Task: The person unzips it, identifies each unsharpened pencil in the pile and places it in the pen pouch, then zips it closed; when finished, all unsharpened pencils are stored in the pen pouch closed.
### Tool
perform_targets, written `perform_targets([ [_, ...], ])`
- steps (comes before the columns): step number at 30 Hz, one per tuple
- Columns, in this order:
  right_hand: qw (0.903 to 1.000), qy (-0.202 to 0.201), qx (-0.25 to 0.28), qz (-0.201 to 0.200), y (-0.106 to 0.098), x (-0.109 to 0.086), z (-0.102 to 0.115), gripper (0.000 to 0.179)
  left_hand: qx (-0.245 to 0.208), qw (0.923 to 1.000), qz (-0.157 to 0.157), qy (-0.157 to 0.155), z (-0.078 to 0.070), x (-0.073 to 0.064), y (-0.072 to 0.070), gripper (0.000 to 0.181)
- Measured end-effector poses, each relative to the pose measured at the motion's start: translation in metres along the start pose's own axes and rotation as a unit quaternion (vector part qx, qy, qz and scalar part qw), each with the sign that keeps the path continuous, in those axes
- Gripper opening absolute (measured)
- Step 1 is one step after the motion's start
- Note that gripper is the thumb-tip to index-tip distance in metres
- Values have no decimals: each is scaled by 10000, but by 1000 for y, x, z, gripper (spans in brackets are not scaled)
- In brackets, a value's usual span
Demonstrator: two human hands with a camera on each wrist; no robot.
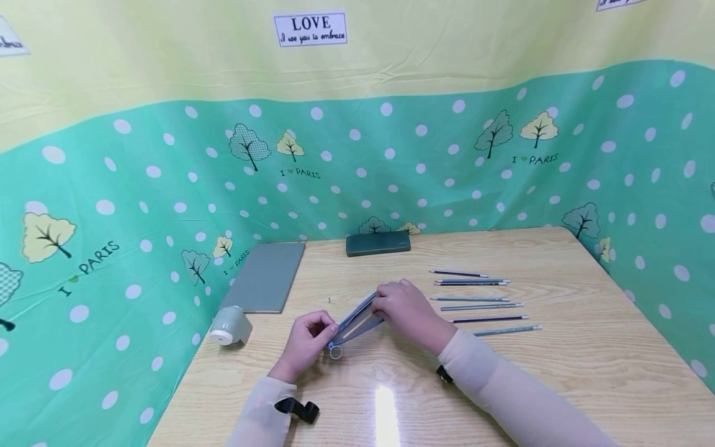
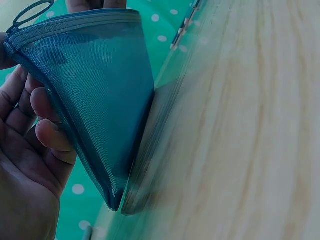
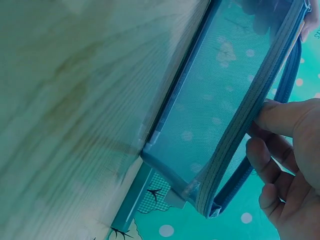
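A blue-grey mesh zip pouch [image 1: 362, 326] stands above the wooden table between both hands, its zip side gaping. In the left wrist view the see-through mesh [image 2: 100, 90] tapers downward. My left hand [image 1: 307, 340] pinches the near end of the pouch beside a round zip-pull ring [image 1: 336, 359]. My right hand [image 1: 410, 315] grips the zip edge towards the far end, thumb and fingers on the rim. The right wrist view shows the long zip [image 3: 235, 135] parted from the opposite edge. What lies inside the pouch is hard to make out.
Several pencils [image 1: 475, 307] lie in a loose row on the right. A dark green case [image 1: 378, 243] is at the back edge. On the left are a grey flat board [image 1: 265, 276] and a pale grey rounded object [image 1: 231, 324]. A patterned curtain [image 1: 335, 149] surrounds the table.
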State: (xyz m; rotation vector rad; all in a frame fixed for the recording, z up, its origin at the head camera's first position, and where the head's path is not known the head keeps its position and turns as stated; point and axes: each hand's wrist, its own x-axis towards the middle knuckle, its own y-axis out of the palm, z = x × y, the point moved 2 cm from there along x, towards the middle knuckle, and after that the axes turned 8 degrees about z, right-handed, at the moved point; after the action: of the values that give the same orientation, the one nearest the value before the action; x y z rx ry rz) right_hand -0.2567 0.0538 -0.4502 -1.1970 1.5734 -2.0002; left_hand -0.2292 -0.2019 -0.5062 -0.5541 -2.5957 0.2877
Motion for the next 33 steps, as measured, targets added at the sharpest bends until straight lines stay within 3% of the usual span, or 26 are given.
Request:
perform_targets([
  [13, 9999, 75, -31, -86, -3, -1, 0, 17, 28, 10000, 20, 93, 0, 0, 0, 13],
  [33, 9986, 216, 486, 18, -10, -1, -8, 13, 147, 9997, -143, -161, 4, 0, -2, 13],
])
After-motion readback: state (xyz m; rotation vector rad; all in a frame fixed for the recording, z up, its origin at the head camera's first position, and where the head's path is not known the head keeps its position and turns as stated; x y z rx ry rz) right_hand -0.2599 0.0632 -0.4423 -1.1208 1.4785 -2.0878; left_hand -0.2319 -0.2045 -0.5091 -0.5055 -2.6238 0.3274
